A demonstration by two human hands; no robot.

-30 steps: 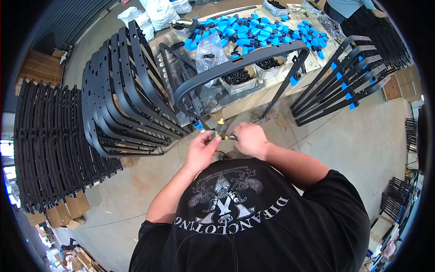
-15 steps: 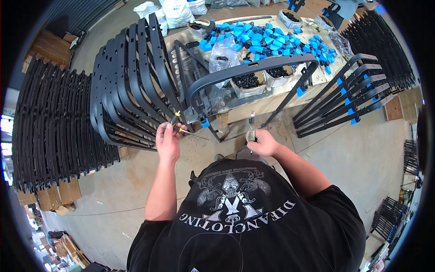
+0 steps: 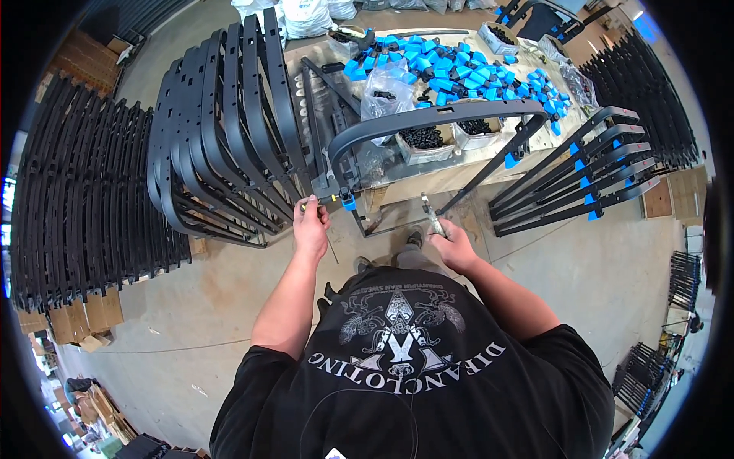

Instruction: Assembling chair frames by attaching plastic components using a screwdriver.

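Note:
My left hand (image 3: 311,228) is closed around a screwdriver (image 3: 331,199) with a yellow and black handle. A thin metal shaft also hangs down below those fingers. The screwdriver's end points right, near the blue-and-black fitting (image 3: 348,203) on the left leg of a black curved frame (image 3: 436,115). I cannot tell whether they touch. In my right hand (image 3: 452,246) is a slim, worn metal hand tool (image 3: 433,216), its head pointing up and away from me; its exact kind is unclear. A second blue piece (image 3: 511,160) sits on the frame's right leg.
Behind the frame stands a table (image 3: 397,177) with a heap of blue pieces (image 3: 451,69) and boxes of small black parts (image 3: 424,139). Black frames (image 3: 218,138) lean in a row at left, beside a taller stack (image 3: 73,191). More frames with blue fittings (image 3: 573,180) stand at right.
My left hand has moved right, toward the frame's left fitting, and the screwdriver has turned in it. The right hand has shifted slightly right and lower, its tool tilting left.

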